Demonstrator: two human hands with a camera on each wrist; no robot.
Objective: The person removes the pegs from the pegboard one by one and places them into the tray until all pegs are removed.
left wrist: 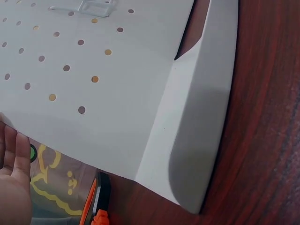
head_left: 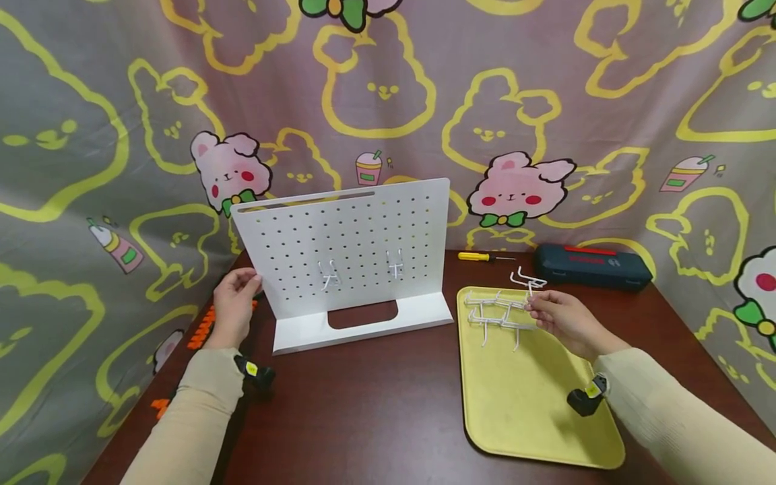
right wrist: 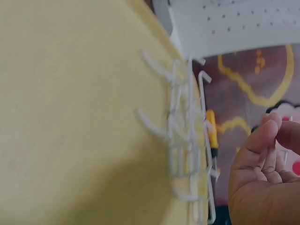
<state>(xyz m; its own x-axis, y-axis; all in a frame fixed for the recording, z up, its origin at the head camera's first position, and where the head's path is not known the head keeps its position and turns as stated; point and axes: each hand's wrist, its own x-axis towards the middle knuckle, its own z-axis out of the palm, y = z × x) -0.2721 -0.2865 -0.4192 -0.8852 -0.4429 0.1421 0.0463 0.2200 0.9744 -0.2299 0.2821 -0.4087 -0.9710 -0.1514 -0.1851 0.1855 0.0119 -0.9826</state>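
A white pegboard (head_left: 358, 242) stands upright on its flat foot, with two white wire hooks (head_left: 329, 275) hung in its holes. At its left side edge, my left hand (head_left: 233, 303) holds the board between thumb and fingers. The left wrist view has those fingers (left wrist: 21, 154) right at the edge. My right hand (head_left: 566, 322) pinches a white wire hook (head_left: 529, 277) over the yellow tray's far end; its prongs point up and back. Below and left of that hand, several more wire hooks (head_left: 497, 313) lie bunched together on the tray.
The yellow tray (head_left: 533, 404) lies at the right of the dark wooden table (head_left: 364, 411). Behind it are a yellow screwdriver (head_left: 475, 256) and a dark case (head_left: 591, 266). Orange-and-black items (head_left: 202, 328) lie beyond my left arm. A patterned curtain (head_left: 418, 155) surrounds the table.
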